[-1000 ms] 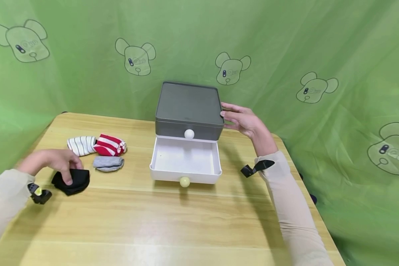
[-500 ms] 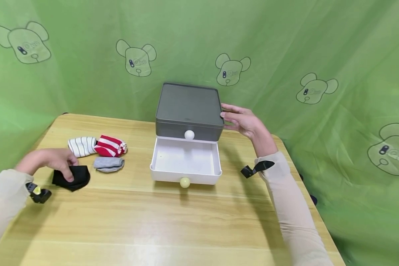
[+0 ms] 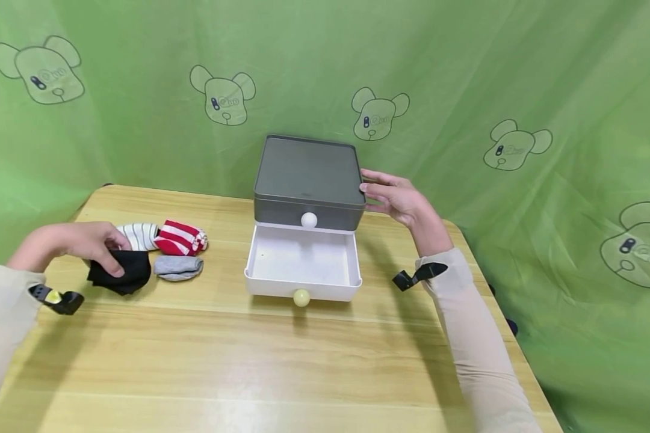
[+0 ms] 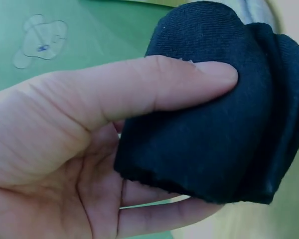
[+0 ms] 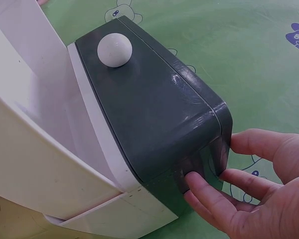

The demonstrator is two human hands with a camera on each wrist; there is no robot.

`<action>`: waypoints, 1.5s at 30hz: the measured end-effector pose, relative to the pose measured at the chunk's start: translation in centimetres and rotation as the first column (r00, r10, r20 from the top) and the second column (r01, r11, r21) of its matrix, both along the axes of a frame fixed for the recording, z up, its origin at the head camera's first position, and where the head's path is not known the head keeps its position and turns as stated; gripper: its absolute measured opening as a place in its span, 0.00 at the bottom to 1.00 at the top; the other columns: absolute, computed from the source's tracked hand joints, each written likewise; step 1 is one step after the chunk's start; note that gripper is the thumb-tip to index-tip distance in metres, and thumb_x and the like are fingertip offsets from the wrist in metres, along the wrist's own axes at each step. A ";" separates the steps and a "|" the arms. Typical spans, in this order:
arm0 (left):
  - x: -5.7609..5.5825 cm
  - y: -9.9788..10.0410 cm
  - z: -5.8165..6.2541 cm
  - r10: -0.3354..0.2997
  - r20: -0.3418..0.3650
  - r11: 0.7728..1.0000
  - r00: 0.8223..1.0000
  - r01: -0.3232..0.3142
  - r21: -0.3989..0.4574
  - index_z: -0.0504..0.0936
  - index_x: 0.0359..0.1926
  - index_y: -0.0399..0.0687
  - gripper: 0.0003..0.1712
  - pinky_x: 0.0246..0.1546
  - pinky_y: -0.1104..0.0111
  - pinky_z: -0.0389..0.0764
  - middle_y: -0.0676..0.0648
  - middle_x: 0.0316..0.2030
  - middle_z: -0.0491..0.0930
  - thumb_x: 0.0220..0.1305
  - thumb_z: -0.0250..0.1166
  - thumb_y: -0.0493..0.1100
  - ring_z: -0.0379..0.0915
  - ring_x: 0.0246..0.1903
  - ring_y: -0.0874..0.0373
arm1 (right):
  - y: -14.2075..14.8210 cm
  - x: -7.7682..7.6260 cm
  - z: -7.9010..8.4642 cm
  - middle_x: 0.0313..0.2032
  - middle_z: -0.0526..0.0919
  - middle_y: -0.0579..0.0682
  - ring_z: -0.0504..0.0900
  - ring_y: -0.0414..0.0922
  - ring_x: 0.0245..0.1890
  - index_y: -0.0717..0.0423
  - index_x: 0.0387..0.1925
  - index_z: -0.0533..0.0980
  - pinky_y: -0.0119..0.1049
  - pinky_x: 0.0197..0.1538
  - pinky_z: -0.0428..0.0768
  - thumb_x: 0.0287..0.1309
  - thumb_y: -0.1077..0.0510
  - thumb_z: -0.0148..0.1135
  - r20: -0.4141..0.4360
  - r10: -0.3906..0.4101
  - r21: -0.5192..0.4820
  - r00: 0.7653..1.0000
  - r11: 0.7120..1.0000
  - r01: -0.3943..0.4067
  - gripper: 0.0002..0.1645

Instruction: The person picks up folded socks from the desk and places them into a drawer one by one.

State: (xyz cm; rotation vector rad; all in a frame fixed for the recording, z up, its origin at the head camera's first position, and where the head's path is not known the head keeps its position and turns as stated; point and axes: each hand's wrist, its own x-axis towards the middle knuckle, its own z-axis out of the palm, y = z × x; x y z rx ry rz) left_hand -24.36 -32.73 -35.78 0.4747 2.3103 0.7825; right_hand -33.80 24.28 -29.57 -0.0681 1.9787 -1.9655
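Observation:
My left hand pinches a folded black sock between thumb and fingers at the left of the table. In the left wrist view the thumb lies across the front of the black sock, with fingers behind it. Just beyond are a white striped sock, a red-and-white striped sock and a grey sock. My right hand rests its fingertips against the right side of a dark grey drawer box. Below, its white lower drawer is pulled out, with nothing inside.
The upper drawer is closed and has a white knob; a pale yellow knob sits on the lower one. The wooden table spreads in front. A green curtain with bear drawings hangs behind the box.
My left hand has raised the black sock slightly and shifted it away from me, now overlapping the white striped sock in the head view. The right hand stays at the box.

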 end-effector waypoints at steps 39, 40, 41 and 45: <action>-0.8 15.8 7.5 0.027 -0.387 0.978 0.922 0.056 0.201 0.88 0.47 0.46 0.18 0.39 0.69 0.82 0.48 0.38 0.89 0.56 0.78 0.44 0.82 0.35 0.57 | 0.0 0.1 0.1 0.44 0.86 0.43 0.85 0.42 0.48 0.54 0.75 0.64 0.47 0.67 0.78 0.66 0.66 0.63 0.020 -0.028 0.004 0.999 1.000 0.028 0.38; -0.8 16.4 7.5 0.030 -0.391 0.978 0.920 0.054 0.203 0.88 0.47 0.46 0.18 0.39 0.68 0.82 0.47 0.38 0.89 0.56 0.78 0.44 0.82 0.35 0.57 | 0.0 0.1 0.1 0.45 0.86 0.43 0.85 0.42 0.49 0.54 0.75 0.64 0.47 0.67 0.78 0.66 0.66 0.63 0.020 -0.028 0.007 0.999 1.000 0.028 0.38; -0.8 17.1 7.6 0.031 -0.395 0.977 0.918 0.055 0.205 0.88 0.48 0.46 0.18 0.40 0.67 0.82 0.47 0.39 0.89 0.56 0.78 0.44 0.82 0.35 0.57 | 0.0 0.0 0.1 0.45 0.86 0.43 0.85 0.43 0.49 0.54 0.75 0.64 0.47 0.68 0.77 0.66 0.66 0.63 0.021 -0.029 0.009 0.999 1.000 0.029 0.38; -0.7 19.7 7.9 0.007 -0.406 0.975 0.914 0.084 0.206 0.88 0.48 0.45 0.18 0.42 0.65 0.82 0.46 0.40 0.89 0.57 0.78 0.44 0.82 0.36 0.56 | -0.1 0.0 0.1 0.46 0.85 0.43 0.84 0.43 0.50 0.53 0.75 0.64 0.49 0.70 0.76 0.66 0.66 0.64 0.024 -0.033 0.012 0.999 0.999 0.033 0.38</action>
